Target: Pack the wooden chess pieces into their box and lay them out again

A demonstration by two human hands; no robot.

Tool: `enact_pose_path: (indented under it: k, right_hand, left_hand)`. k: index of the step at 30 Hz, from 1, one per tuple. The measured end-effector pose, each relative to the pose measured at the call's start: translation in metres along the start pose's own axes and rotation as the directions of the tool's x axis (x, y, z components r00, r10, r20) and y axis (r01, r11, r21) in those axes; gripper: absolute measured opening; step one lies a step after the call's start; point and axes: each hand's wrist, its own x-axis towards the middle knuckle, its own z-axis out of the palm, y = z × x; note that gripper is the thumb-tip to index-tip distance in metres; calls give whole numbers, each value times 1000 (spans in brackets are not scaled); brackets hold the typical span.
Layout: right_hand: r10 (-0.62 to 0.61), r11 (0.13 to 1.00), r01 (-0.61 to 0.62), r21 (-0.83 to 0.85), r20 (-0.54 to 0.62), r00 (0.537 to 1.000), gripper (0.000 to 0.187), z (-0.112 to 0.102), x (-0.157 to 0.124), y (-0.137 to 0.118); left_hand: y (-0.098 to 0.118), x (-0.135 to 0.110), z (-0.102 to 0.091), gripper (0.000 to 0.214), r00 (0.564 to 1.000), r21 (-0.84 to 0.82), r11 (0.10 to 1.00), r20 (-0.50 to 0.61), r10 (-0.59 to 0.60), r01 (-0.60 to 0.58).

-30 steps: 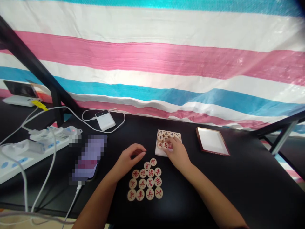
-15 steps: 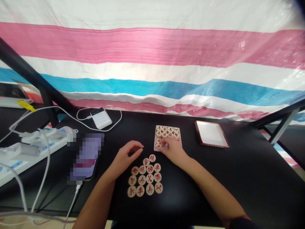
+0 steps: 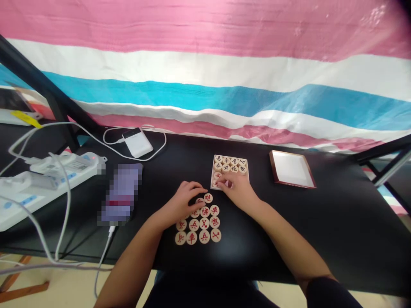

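My right hand [image 3: 239, 188] reaches over a shallow white box [image 3: 212, 174]. Its curled fingers are on a red-marked Chinese chess piece [image 3: 216, 184] in the box's near left corner, partly hidden by the fingertips. Black-marked pieces [image 3: 226, 161] fill the box's far rows; the near right part lies behind my hand. My left hand [image 3: 184, 203] is over the top left of several red-marked pieces [image 3: 204, 223] on the table. Its thumb and forefinger are apart around one small disc [image 3: 199, 200], which it partly covers. Another piece [image 3: 208, 198] lies just right of those fingertips.
A box lid [image 3: 292, 168] with a white inside lies at the right on the black table [image 3: 257, 239]. At left are a phone [image 3: 122, 192] on a cable, a white power bank [image 3: 138, 142] and a power strip [image 3: 73, 171] with trailing cords. Striped sheeting [image 3: 205, 94] hangs behind.
My left hand has moved right and down onto the upper pieces on the table. My right hand stays at the box's near left corner. The view has tilted down slightly.
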Motion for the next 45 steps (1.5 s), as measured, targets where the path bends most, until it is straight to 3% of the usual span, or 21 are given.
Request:
enact_pose_path:
  k: [6,11,17,20,23,26,32,35,40,45]
  right_hand:
    - [-78,995,78,65,6,997,13,1,-5,-7]
    - [-90,993,89,81,12,996,11,3,-13,-16]
    - [-186,974,167,156,116,976,11,8,-20,-23]
    - [-157,980,137,147,141,977,11,13,-21,-22]
    - [-112,986,91,140,151,982,9,17,-22,-22]
    - [-73,983,46,176,151,986,10,17,-22,-25]
    - [-45,947,16,321,83,996,9,17,-19,-24]
    - [-23,934,4,356,48,999,10,17,-18,-23]
    - [-12,904,-9,427,46,999,17,13,-18,-28]
    - [-38,907,-17,421,122,992,21,10,-20,-34]
  left_hand:
    - [4,4,11,16,1000,73,997,-16,21,-20]
    - [7,1,4,19,1000,60,998,-1,-13,13]
    - [10,0,-4,14,997,12,999,56,-50,50]
    - [10,2,-6,17,995,-2,996,61,-84,85]
    - [12,3,-7,16,984,-97,979,18,-176,177]
    - [13,3,-8,15,962,-313,918,-47,-270,242]
    - [12,4,-5,17,960,-687,714,-88,-265,134]
    - [12,4,-4,18,961,-717,687,-90,-263,121]
    - [14,2,-6,21,961,-675,722,-70,-269,153]
    - [15,2,-8,20,953,-644,750,-107,-285,152]
